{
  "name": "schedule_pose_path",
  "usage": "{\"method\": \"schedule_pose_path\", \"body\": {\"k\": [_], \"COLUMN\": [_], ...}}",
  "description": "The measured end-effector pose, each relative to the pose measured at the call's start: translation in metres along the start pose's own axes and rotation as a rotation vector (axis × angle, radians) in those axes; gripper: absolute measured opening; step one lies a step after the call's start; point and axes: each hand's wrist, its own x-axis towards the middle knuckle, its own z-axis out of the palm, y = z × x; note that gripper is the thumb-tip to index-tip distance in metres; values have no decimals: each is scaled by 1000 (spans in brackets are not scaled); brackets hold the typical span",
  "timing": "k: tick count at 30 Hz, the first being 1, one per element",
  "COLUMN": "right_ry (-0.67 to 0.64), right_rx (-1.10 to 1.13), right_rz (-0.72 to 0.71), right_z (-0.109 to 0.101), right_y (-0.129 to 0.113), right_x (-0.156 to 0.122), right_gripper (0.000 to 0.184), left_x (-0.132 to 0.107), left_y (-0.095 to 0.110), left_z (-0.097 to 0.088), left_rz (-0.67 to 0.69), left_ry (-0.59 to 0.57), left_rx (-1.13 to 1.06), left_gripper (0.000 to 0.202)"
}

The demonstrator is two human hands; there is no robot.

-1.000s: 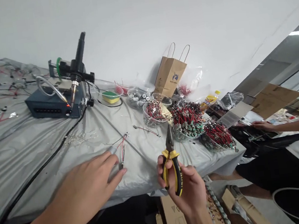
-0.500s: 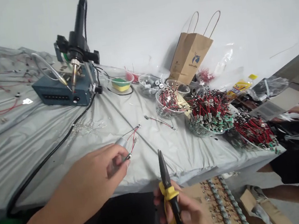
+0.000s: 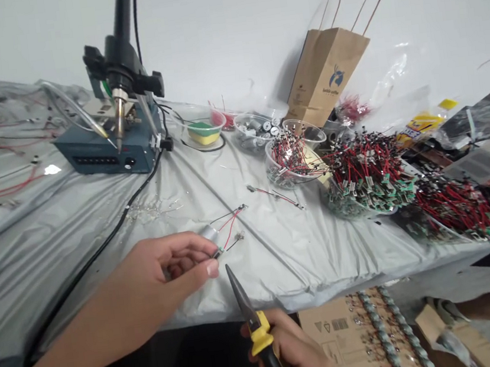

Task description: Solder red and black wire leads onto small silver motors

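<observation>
Your left fingers (image 3: 191, 252) are pinching a small wired metal part (image 3: 209, 233) just beside the pliers (image 3: 260, 336), while your right fingers (image 3: 291, 344) are wrapping tightly around the pliers' yellow handle.

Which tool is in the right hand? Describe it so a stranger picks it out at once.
At the near edge of the grey sheet-covered table, find the person's right hand. It grips long-nose pliers with yellow-and-black handles, the pointed nose aimed up and left. They are easy to tell apart from the small wired silver part pinched in the left hand.
</observation>
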Motion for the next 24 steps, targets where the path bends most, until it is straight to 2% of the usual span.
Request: {"method": "schedule_pose_path", "body": {"k": [4,12,15,19,24], "right_ry": [9,1,-7,10,37], "right_rx": [1,-52,-34,1,3], "right_rz": [50,33,-3,8,-17], "right_z": [3,4,4,4,6], "right_y": [0,-4,-6,-6,-7], "right_x": [3,8,8,6,6], "right_gripper": [7,13,19,18,31], "left_x": [1,-1,-1,-2,-3], "left_y": [-2,-2,-3,-6,-8], "left_z": [0,1,1,0,-2], "left_rz": [-14,6,22,19,8], "left_ry": [-9,-2,4,-3,-25], "left_rx": [-3,1,14,46,53], "left_gripper": [42,37,38,38,43]}}
